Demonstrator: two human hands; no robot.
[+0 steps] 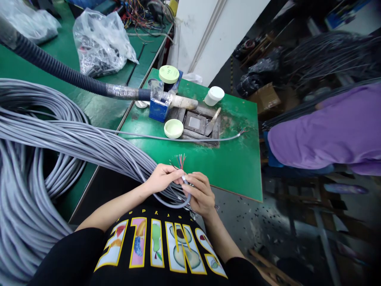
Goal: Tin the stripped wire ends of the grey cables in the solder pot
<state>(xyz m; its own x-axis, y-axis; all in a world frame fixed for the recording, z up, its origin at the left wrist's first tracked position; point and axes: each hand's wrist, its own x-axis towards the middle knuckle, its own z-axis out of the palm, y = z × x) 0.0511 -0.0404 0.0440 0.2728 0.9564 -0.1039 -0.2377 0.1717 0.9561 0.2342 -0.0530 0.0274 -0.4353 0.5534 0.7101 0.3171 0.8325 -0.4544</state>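
Between my hands is the end of a grey multi-core cable (185,181), its thin coloured wires (181,160) fanned out above my fingers. My left hand (164,177) pinches the cable end near where the wires leave the sheath. My right hand (202,193) is closed around the sheath just below, where the cable bends in a loop. Below and behind my hands runs a thick bundle of grey cables (119,149). Another grey cable (205,140) lies across the green table, its stripped wires (243,131) pointing right.
On the green table (238,171) stand a solder pot (195,121), a scraper (213,121), a small round tub (174,128), a white cup (214,95) and a blue box (158,109). An extraction hose (62,65) hangs over from the left. A person in purple (324,127) is at right.
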